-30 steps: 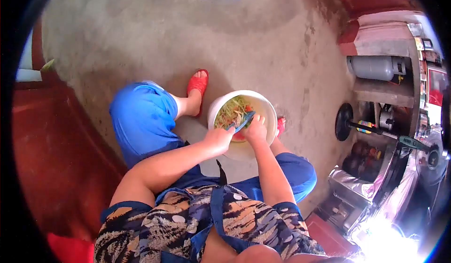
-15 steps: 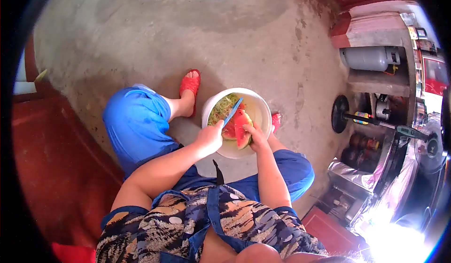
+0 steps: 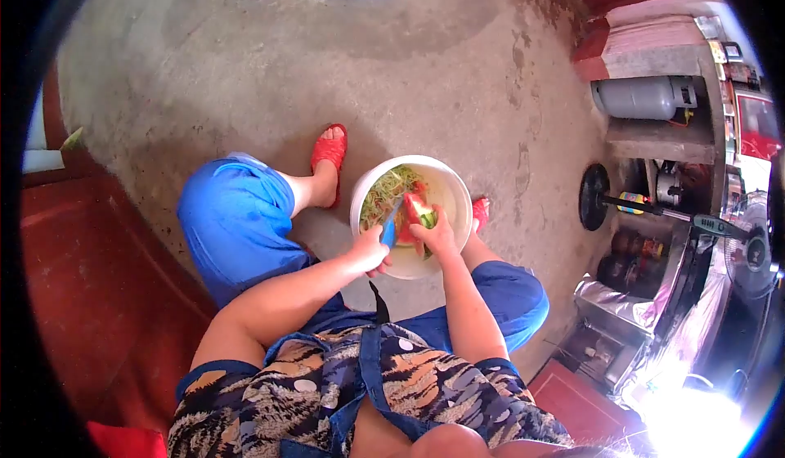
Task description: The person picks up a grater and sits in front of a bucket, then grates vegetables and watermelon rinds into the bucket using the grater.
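Observation:
My left hand (image 3: 370, 250) is closed around a blue knife (image 3: 388, 231), at the near left rim of a white bucket (image 3: 460, 181). My right hand (image 3: 436, 233) grips a piece of watermelon (image 3: 416, 208) over the bucket, its red flesh and green rind showing between the fingers. The blade points up and inward, close to the watermelon; whether it touches is too small to tell. Inside the bucket lie pale green shreds (image 3: 384, 198) on the left and some red bits of flesh.
The bucket stands between my feet, which wear red slippers (image 3: 330, 150), on a concrete floor (image 3: 245, 65). To the right are a black standing fan (image 3: 691, 222), a grey gas cylinder (image 3: 642, 98) on a shelf. A dark red surface (image 3: 106, 286) lies on the left.
The knife has tipped back toward me and its blue length shows less. My left hand is slightly lower, and the watermelon piece has been turned so more green rind shows.

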